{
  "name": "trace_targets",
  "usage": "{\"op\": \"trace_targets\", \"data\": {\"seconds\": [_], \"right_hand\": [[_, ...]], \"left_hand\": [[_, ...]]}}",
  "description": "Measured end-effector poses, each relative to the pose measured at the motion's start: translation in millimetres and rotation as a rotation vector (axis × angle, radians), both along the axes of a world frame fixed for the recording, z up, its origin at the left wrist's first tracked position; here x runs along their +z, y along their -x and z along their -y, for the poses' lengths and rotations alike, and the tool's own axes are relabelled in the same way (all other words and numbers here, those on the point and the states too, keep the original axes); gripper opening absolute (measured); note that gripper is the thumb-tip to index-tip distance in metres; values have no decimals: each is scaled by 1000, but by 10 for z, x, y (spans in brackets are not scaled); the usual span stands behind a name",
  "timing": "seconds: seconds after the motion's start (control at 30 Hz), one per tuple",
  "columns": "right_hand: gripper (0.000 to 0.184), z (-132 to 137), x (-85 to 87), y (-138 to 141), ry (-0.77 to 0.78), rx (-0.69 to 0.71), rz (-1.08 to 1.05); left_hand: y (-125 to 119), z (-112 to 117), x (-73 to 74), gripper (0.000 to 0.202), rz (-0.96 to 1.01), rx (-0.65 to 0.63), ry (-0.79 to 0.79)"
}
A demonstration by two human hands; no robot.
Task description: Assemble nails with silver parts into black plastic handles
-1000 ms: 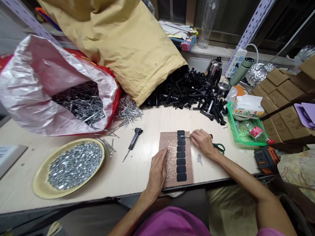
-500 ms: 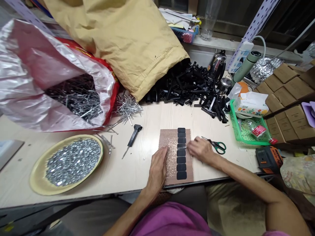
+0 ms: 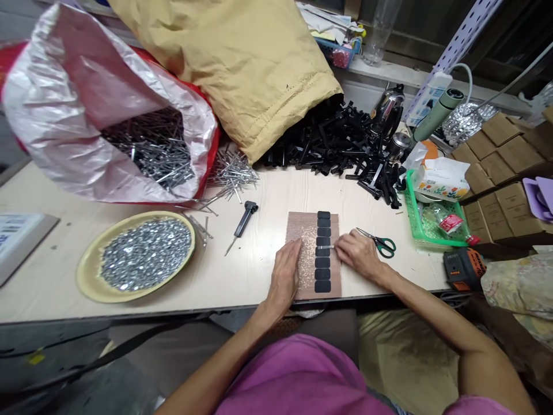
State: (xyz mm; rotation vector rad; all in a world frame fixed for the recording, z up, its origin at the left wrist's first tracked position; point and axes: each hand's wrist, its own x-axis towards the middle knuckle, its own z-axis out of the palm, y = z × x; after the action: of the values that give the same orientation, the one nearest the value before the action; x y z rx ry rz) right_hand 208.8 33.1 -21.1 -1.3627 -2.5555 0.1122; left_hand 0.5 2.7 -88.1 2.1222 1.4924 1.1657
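A brown wooden board (image 3: 332, 223) lies near the table's front edge, with a column of several black plastic pieces (image 3: 323, 252) standing in it and a speckled patch beside them. My left hand (image 3: 286, 275) lies flat on the board's left part, fingers stretched out. My right hand (image 3: 356, 253) is at the board's right edge, fingers pinched on a thin metal pin (image 3: 327, 247) that points into one of the middle black pieces.
Green-handled scissors (image 3: 381, 244) lie right of my right hand. A yellow plate of metal washers (image 3: 137, 257), a black-handled tool (image 3: 242, 217), a foil bag of pins (image 3: 149, 151), a pile of black parts (image 3: 341, 144), a green basket (image 3: 432, 222) and an orange-black battery (image 3: 463, 267) surround them.
My right hand has moved from the top black piece down the column to a middle one, still holding a pin. The left hand stays on the board. The camera has tilted.
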Motion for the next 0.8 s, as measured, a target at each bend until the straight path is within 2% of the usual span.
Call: {"op": "trace_targets", "data": {"seconds": [0.07, 0.1, 0.13, 0.2, 0.3, 0.33, 0.37, 0.47, 0.53, 0.6, 0.67, 0.7, 0.73, 0.8], "right_hand": [[21, 298, 97, 45, 146, 88, -81], [20, 488, 136, 75, 254, 80, -159], [17, 687, 159, 109, 389, 3, -259], [12, 1050, 131, 184, 787, -238, -488], [15, 1328, -119, 302, 1508, -679, -807], [16, 1330, -240, 343, 1644, -790, -933], [17, 1296, -362, 387, 1711, -867, -1071], [18, 1127, -642, 523, 1654, -947, -1398], [21, 1101, -686, 604, 1626, -983, -1396], [26, 1166, -589, 669, 1635, -939, -1236], [30, 1211, -369, 733, 1539, -714, -1020], [31, 1181, -233, 774, 1409, -544, -912], [32, 1099, -95, 828, 1225, -361, -817], [30, 773, 133, 988, 713, -48, -626]], "left_hand": [[4, 0, 1, 53, 8, 3, 7], [6, -1, -2, 53, 15, 2, 10], [7, -3, -9, 53, 22, 1, 10], [1, -9, -22, 53, 39, -1, 7], [-29, -7, -5, 51, 77, -4, 16], [-39, -1, 18, 49, 95, -7, 24], [-43, 10, 50, 46, 116, -8, 29], [16, 70, 171, 38, 193, 7, 6], [141, 119, 241, 33, 248, 58, -20], [326, 153, 283, 28, 310, 157, -13], [526, 164, 299, 21, 411, 282, 49], [614, 162, 302, 20, 488, 341, 106], [686, 158, 305, 19, 580, 387, 175], [768, 147, 317, 21, 789, 429, 315]]}}
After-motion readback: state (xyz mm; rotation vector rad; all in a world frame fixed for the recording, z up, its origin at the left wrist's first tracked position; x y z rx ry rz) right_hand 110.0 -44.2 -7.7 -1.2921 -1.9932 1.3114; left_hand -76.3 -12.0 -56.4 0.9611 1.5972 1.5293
